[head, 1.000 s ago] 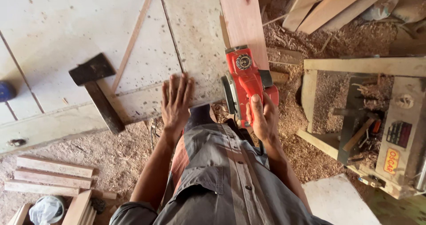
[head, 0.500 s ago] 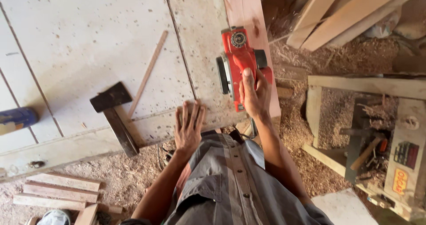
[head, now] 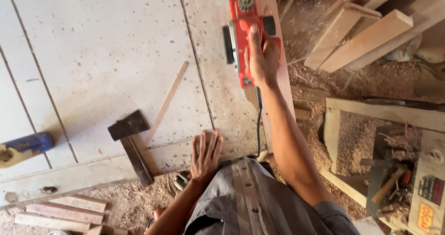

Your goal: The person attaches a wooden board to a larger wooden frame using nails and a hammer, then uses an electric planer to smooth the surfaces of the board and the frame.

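My right hand grips the handle of a red electric planer that rides on a long reddish wooden plank running away from me. Wood chips spray to the planer's right. Its black cord trails back toward my body. My left hand lies flat with fingers spread on the front edge of the pale workbench, holding nothing.
A hammer with a black head and a thin wooden strip lie on the bench. A blue-and-yellow tool sits at the left edge. Timber offcuts, sawdust and a machine stand at right. Wood slats lie bottom left.
My right hand has pushed the planer forward along the plank, away from me, and the arm is now stretched out. My left hand stays flat on the bench edge.
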